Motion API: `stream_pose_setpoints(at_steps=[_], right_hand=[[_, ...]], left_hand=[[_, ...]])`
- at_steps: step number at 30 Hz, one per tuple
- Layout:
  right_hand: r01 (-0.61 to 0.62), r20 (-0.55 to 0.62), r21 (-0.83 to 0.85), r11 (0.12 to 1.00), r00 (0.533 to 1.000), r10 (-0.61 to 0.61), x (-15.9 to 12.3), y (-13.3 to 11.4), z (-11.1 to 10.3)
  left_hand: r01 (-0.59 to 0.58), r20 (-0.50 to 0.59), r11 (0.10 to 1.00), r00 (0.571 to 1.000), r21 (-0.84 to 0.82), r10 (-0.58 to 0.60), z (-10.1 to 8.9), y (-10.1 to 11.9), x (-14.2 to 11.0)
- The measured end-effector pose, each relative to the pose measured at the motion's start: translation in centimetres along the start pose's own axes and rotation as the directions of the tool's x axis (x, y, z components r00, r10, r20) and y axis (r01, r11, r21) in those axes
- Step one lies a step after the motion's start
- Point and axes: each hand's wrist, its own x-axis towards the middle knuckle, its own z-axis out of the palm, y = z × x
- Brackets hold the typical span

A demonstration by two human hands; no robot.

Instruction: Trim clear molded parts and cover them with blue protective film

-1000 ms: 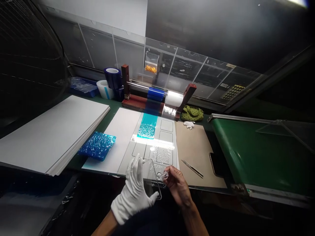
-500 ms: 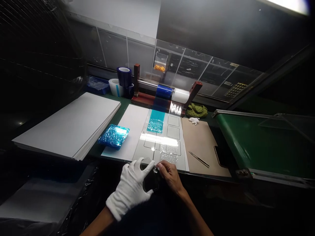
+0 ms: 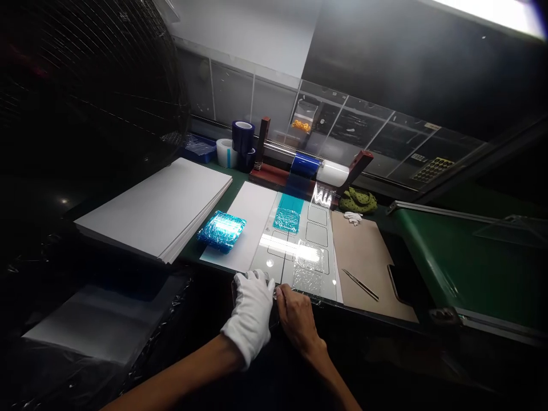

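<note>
Your left hand (image 3: 252,311), white-gloved, has grip mostly closed around clear panel (image 3: 234,293), by near edge of counter (image 3: 226,200). Your right hand (image 3: 297,314), bare, has grip closed beside it; cannot tell if pinching anything. Crinkled blue film (image 3: 222,231) left, slim metal tool (image 3: 361,285) right.

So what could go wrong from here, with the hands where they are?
The left hand seems to hold a clear piece at the table's front edge, so a slip could drop it. The right hand is bare and close to it, so fingertips might smudge it. The pointed metal tool lies loose on the brown sheet, to that hand's right; a careless reach could prick it.
</note>
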Motion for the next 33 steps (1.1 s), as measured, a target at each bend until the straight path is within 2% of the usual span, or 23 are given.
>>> stream_pose_setpoints(at_steps=[2,3,5,7,8,9,10,12,14,16,17,19,21,22,23,25,27,28,30,32,33], right_hand=[[-0.101,0.025,0.26,0.96,0.995,0.098,0.0,0.2,-0.4],[-0.152,0.074,0.413,0.898,0.988,0.133,0.1,0.3,-0.5],[-0.245,0.206,0.666,0.704,0.968,0.142,0.2,0.4,-0.4],[-0.31,0.294,0.782,0.541,0.948,0.117,0.4,0.6,0.0],[-0.326,0.312,0.797,0.508,0.943,0.115,0.5,0.7,0.1],[-0.328,0.311,0.791,0.517,0.943,0.122,0.6,0.8,0.2],[-0.312,0.291,0.759,0.571,0.948,0.131,0.7,0.8,0.1],[-0.232,0.211,0.581,0.78,0.969,0.131,0.9,0.5,-0.1],[-0.125,0.124,0.256,0.959,0.988,0.096,0.9,0.0,-0.1],[-0.058,0.085,-0.033,0.998,0.995,0.06,0.8,-0.7,0.1],[-0.052,0.073,-0.108,0.993,0.996,0.06,0.7,-0.9,0.3],[-0.086,0.05,-0.083,0.993,0.995,0.091,0.6,-0.7,0.6],[-0.163,0.112,0.181,0.97,0.983,0.144,0.5,0.2,0.4],[-0.22,0.191,0.367,0.904,0.969,0.158,0.4,0.8,0.0],[-0.291,0.287,0.541,0.789,0.946,0.152,0.3,1.5,-0.4],[-0.435,0.436,0.755,0.49,0.892,0.119,0.1,3.0,-1.5],[-0.472,0.437,0.845,0.252,0.88,0.183,-0.3,4.7,-2.5],[-0.446,0.396,0.877,0.177,0.881,0.257,-0.5,5.7,-2.9],[-0.373,0.288,0.919,0.125,0.855,0.431,-1.4,8.3,-2.8],[-0.374,0.208,0.912,0.167,0.774,0.598,-3.0,11.2,-1.7],[-0.41,0.185,0.892,0.189,0.714,0.675,-4.2,12.6,-0.7]], left_hand=[[-0.072,-0.113,0.977,0.992,-0.2,0.05,1.7,-1.1,-0.7],[-0.122,-0.186,0.939,0.98,-0.321,0.064,2.8,-1.7,-1.1],[-0.223,-0.329,0.819,0.943,-0.529,0.044,5.5,-2.4,-1.9],[-0.273,-0.422,0.716,0.906,-0.643,-0.033,7.6,-2.4,-2.5],[-0.271,-0.436,0.689,0.897,-0.672,-0.073,8.2,-2.2,-2.7],[-0.253,-0.428,0.681,0.899,-0.687,-0.098,8.4,-1.9,-2.7],[-0.22,-0.4,0.694,0.91,-0.685,-0.105,8.1,-1.6,-2.7],[-0.128,-0.299,0.767,0.95,-0.629,-0.088,6.5,-1.1,-2.4],[-0.023,-0.153,0.856,0.986,-0.516,-0.066,4.2,-0.9,-1.9],[0.053,-0.035,0.915,0.997,-0.4,-0.073,2.5,-0.9,-1.5],[0.068,-0.008,0.928,0.997,-0.367,-0.077,2.1,-0.9,-1.4],[0.046,-0.026,0.927,0.998,-0.373,-0.06,2.3,-1.1,-1.4],[-0.033,-0.089,0.886,0.996,-0.463,-0.009,3.4,-1.4,-1.8],[-0.079,-0.116,0.852,0.993,-0.518,0.022,4.1,-1.5,-2.0],[-0.122,-0.138,0.813,0.989,-0.569,0.052,4.7,-1.7,-2.2],[-0.183,-0.168,0.743,0.981,-0.643,0.096,5.6,-1.9,-2.4],[-0.213,-0.185,0.708,0.976,-0.673,0.118,5.9,-2.0,-2.3],[-0.223,-0.191,0.7,0.974,-0.678,0.125,5.9,-2.0,-2.1],[-0.225,-0.194,0.687,0.973,-0.691,0.124,5.9,-1.8,-1.5],[-0.226,-0.2,0.653,0.973,-0.723,0.115,6.2,-1.5,-0.9],[-0.219,-0.199,0.615,0.975,-0.758,0.103,6.5,-1.3,-0.6]])
